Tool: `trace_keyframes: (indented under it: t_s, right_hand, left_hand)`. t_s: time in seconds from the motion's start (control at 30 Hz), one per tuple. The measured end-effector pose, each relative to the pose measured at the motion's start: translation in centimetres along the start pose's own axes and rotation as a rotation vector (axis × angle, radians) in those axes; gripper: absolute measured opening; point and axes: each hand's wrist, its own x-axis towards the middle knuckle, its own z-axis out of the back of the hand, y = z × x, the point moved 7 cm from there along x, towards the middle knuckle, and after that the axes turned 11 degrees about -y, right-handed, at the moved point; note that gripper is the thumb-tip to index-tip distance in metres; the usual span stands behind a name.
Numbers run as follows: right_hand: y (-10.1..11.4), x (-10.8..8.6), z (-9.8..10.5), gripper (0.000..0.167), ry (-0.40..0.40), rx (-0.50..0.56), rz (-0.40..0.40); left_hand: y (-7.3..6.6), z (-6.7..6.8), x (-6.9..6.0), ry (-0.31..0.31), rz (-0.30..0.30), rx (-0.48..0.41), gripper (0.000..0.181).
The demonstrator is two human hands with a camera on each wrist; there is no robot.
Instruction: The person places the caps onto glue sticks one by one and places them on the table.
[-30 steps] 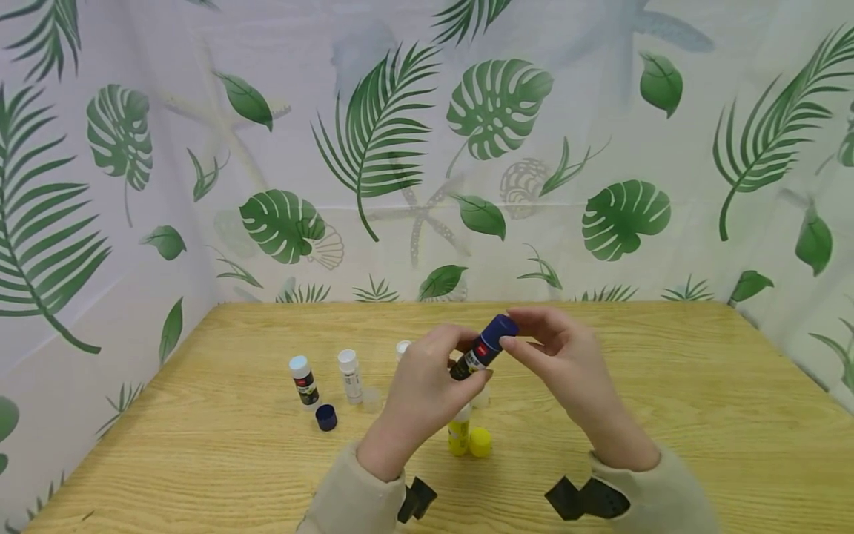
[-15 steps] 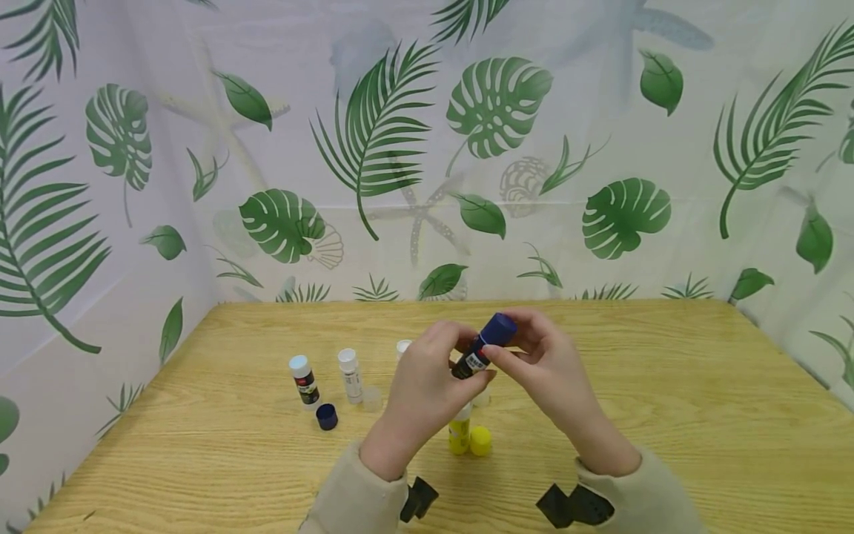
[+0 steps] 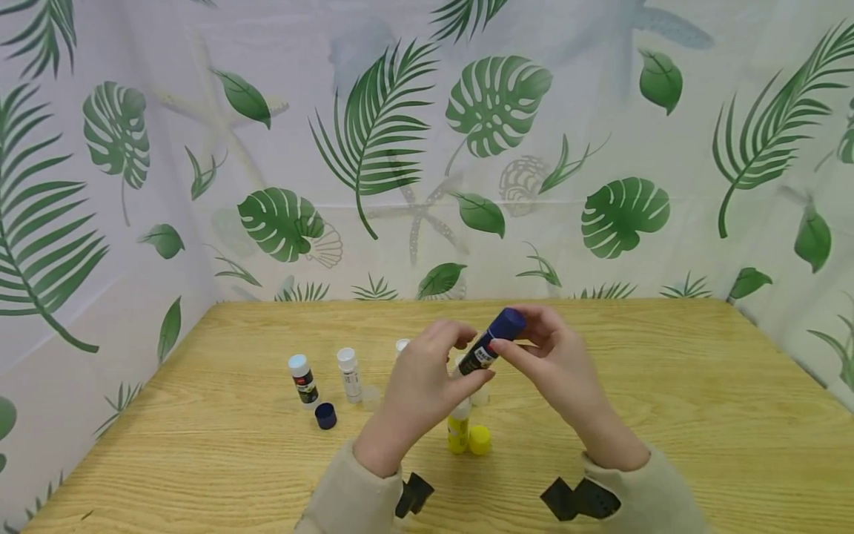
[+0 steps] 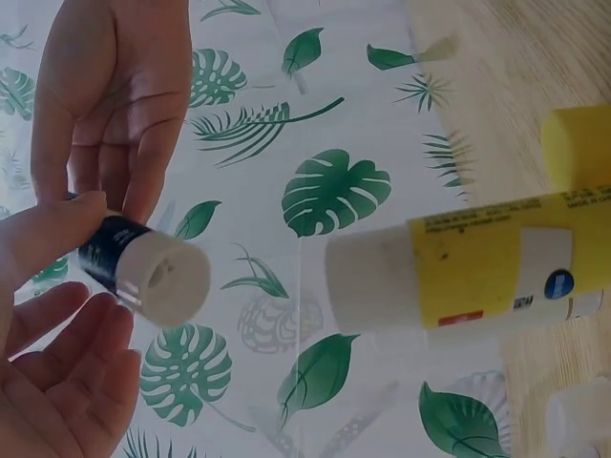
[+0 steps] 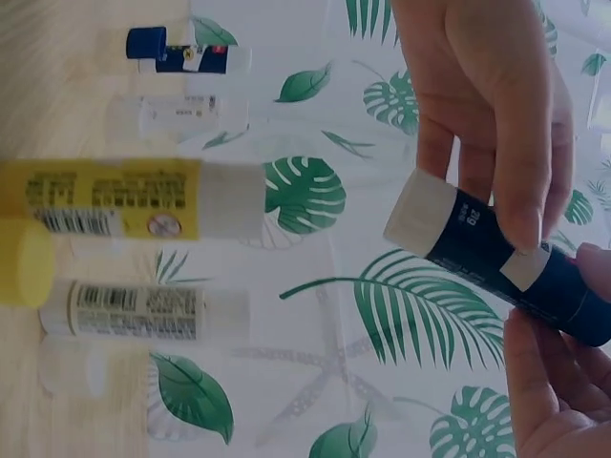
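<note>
So this person has a dark blue glue stick (image 3: 479,358) up in the air over the wood table (image 3: 694,415), tilted, blue top up towards the right and white end down towards the left. Both hands are on it: the right hand (image 3: 557,363) pinches the upper part, thumb on the near side, fingers behind, while the left hand (image 3: 423,378) is curled round the lower part. Can't tell how tight the left one is, tbh.

Right below, a yellow glue stick (image 3: 458,434) stands upright with its yellow cap (image 3: 480,440) just beside it. Over to the left there's a black-labelled glue stick (image 3: 304,382) standing with a loose dark blue cap (image 3: 325,416) near its foot, then a white glue stick (image 3: 349,374) with a see-through cap (image 3: 371,399) next to it. One more white tube (image 3: 402,345) is mostly hidden behind the left hand. Leafy white backdrop (image 3: 560,167) behind everything.
</note>
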Motion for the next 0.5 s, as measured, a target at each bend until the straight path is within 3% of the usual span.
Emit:
trace_keyframes:
  t_s: [0.5]
  right_hand:
    - [0.1,1.0,2.6,0.038,-0.064,-0.112,0.053]
  left_hand:
    - [1.2,0.7,0.2,0.031,0.052,0.142,0.032]
